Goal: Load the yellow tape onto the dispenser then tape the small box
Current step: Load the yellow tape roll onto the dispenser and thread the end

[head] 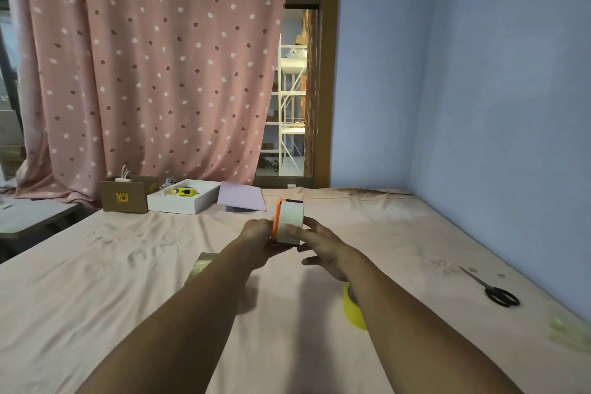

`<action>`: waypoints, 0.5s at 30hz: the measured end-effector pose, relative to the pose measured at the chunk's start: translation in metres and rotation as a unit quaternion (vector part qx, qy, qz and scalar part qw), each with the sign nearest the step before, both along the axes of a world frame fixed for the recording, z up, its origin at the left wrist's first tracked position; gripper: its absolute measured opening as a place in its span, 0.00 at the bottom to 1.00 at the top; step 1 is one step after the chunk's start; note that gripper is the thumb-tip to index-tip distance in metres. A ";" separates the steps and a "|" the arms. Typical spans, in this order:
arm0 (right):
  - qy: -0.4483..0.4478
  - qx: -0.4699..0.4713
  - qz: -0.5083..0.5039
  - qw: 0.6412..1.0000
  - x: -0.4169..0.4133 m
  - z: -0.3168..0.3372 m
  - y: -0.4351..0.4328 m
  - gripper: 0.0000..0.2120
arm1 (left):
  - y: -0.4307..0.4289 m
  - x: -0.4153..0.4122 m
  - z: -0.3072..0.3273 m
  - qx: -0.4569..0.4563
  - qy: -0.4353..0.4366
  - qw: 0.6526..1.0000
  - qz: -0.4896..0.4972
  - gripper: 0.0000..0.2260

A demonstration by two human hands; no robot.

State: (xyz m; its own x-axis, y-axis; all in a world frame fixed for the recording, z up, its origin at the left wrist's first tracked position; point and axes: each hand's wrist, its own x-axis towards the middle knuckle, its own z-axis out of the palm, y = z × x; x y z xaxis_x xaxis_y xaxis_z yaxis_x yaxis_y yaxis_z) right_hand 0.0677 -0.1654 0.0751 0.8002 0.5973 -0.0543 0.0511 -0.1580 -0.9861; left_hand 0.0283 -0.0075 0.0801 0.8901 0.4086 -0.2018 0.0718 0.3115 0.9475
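Two hands: left (256, 241) and right (323, 249) both grip one dispenser (287, 222) mid-bed (96, 297). One yellow tape (353, 310) near front edge; one scissors (494, 289) right edge.

You have open cloth to the left and near edge, while the yellow tape roll (353, 310) sits under your right forearm, scissors (494, 289) lie far right, and 2 boxes (128, 193) line the back.
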 end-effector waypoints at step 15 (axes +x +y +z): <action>-0.006 0.030 -0.010 0.999 0.021 0.001 0.010 0.40 | 0.003 0.010 -0.013 0.150 -0.099 0.980 0.081 0.12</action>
State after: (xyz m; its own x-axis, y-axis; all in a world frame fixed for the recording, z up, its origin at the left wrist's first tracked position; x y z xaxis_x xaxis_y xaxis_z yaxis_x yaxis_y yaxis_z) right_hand 0.0889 -0.1559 0.0761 0.8129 0.5824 -0.0085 0.0609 -0.0994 -0.9932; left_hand 0.0380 -0.0046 0.0668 0.8183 0.5623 0.1191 -0.1494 0.0080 0.9888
